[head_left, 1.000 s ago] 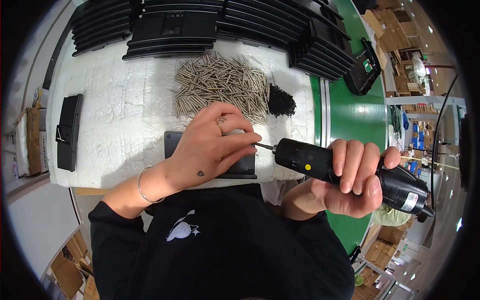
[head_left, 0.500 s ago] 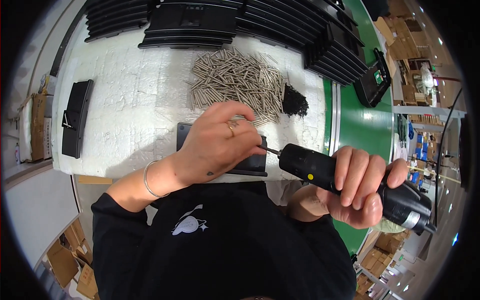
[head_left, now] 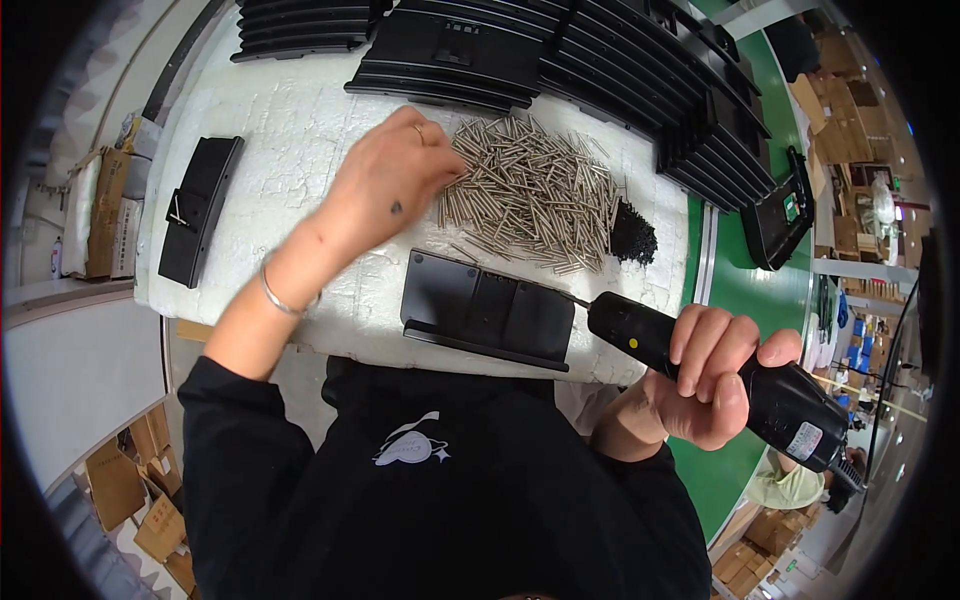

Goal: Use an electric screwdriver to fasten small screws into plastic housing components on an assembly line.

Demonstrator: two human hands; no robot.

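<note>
My right hand (head_left: 712, 375) is wrapped round a black electric screwdriver (head_left: 632, 332). Its thin bit points left, just off the right end of a black plastic panel (head_left: 455, 300) lying in front of me. At the left edge of a heap of silvery metal pins (head_left: 535, 195) is my left hand (head_left: 395, 175), fingers bent and pressed together. Whatever is between its fingertips is too small to make out. Beside the heap's right side sits a small pile of black screws (head_left: 633, 235).
Stacks of black panels (head_left: 600, 70) line the far side of the white foam surface (head_left: 320, 190). Another black panel (head_left: 200, 215) with a small metal piece lies at the left. A black housing (head_left: 775, 225) with a green board rests on the green table (head_left: 738, 285).
My left hand has left the screwdriver's bit and moved up and left to the pins, uncovering the near panel. The screwdriver stays in my right hand. The view has shifted somewhat.
</note>
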